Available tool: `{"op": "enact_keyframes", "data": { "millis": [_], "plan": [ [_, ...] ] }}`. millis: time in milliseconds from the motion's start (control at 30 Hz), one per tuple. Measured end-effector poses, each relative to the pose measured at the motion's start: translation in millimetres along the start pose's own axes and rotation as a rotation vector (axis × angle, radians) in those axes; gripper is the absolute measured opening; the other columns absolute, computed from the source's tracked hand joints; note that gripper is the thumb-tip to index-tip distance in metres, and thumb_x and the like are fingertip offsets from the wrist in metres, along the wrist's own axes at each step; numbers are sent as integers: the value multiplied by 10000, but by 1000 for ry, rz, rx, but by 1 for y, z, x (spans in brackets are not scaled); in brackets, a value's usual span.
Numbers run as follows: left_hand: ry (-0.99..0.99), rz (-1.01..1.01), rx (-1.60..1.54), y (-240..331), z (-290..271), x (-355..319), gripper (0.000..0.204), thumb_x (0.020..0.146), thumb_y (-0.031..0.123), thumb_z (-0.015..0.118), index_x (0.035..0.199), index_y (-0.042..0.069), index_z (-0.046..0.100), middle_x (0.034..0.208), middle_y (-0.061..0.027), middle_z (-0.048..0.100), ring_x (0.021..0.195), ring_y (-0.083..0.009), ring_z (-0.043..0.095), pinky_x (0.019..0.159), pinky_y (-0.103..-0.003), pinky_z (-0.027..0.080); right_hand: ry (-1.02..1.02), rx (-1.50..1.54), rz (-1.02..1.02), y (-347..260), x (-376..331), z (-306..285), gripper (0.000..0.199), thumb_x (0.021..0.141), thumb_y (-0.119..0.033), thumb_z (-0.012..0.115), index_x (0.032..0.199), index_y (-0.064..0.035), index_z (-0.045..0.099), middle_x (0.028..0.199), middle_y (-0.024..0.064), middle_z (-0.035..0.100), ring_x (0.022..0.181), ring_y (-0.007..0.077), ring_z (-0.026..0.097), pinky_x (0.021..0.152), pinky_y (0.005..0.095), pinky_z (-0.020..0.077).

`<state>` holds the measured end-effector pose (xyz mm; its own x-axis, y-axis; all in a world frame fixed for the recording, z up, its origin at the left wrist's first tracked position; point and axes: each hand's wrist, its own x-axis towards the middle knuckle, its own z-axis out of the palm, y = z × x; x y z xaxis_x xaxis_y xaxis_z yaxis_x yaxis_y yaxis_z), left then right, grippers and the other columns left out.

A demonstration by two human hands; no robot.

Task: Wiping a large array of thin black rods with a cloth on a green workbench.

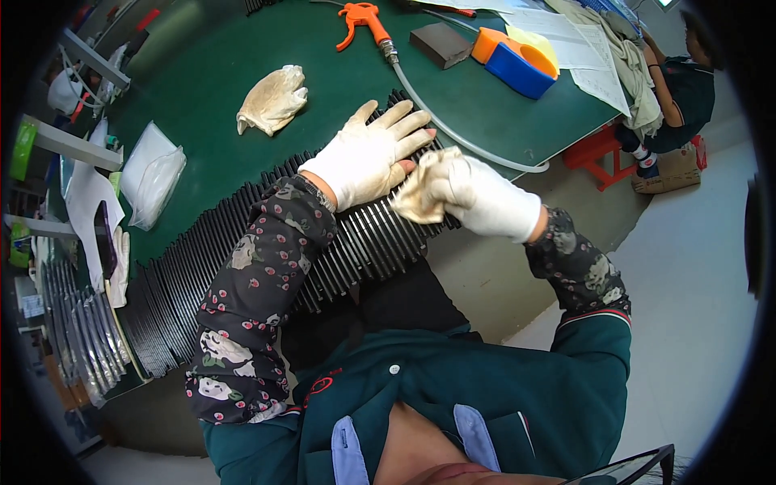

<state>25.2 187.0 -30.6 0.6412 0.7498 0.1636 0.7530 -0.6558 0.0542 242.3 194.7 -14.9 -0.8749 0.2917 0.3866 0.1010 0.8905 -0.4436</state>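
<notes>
Dark green cloth of the person's jacket (pixel 453 388) fills the lower middle of the view, with flowered sleeve covers running up both forearms to white gloves. Above it, a long row of thin black strips (pixel 242 259) lies side by side along the near edge of the green table (pixel 202 89), curving from lower left up to the middle. On the upper end of that row the left hand (pixel 368 153) lies flat, palm down, fingers spread wide and straight, holding nothing, just pressing on the strips. Just beside it, touching the left thumb side, the right hand (pixel 477 194) is curled closed around a crumpled beige rag (pixel 420 194), which rests on the strips near the end of the row. Farther up the table a crumpled spare glove (pixel 273 99) lies by itself, well apart from the hands. An orange air gun (pixel 364 23) sits at the far edge, its clear hose (pixel 453 129) looping down past the strips. Near it are a dark block (pixel 440 44), an orange and blue container (pixel 515 61) and some papers (pixel 578 44). Clear plastic bags (pixel 152 174) lie at the left. Another person (pixel 687 81) sits at the upper right
</notes>
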Motion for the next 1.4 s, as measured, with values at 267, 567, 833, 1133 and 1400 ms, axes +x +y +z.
{"op": "enact_keyframes", "data": {
  "millis": [267,567,833,1133,1400],
  "plan": [
    [47,-2,-117,-6,-9,6,486,870,180,578,1334,87,467,1337,-111,478,1290,-301,423,1117,-527,275,-384,452,348,-32,-45,-55,83,796,-35,656,875,-58,644,846,78,620,805,279,614,730,350,501],
    [244,12,-163,-20,8,17,408,823,112,620,1220,53,543,1266,-125,521,1217,-324,479,1041,-422,391,-235,174,534,-19,-58,-37,103,799,-45,664,897,-69,642,847,87,616,803,277,609,718,361,496],
    [299,-243,-229,-22,3,18,343,847,115,598,1178,36,554,1209,-140,562,1146,-327,524,988,-416,416,-125,180,649,-16,-48,-38,156,822,-67,662,976,-65,634,813,98,621,767,261,614,708,342,494],
    [172,-271,-354,-21,-2,11,360,899,119,553,1249,34,536,1336,-179,524,1273,-340,465,1078,-392,365,-136,41,587,-14,-46,-29,391,835,-118,641,1224,-99,601,876,111,628,824,297,618,735,372,502],
    [166,-223,-349,-20,-12,6,355,867,92,593,1215,34,557,1308,-146,536,1231,-324,492,1050,-383,398,-169,50,578,-18,-50,-32,371,841,-116,632,1212,-109,613,883,114,621,823,303,613,739,372,501]
  ]
}}
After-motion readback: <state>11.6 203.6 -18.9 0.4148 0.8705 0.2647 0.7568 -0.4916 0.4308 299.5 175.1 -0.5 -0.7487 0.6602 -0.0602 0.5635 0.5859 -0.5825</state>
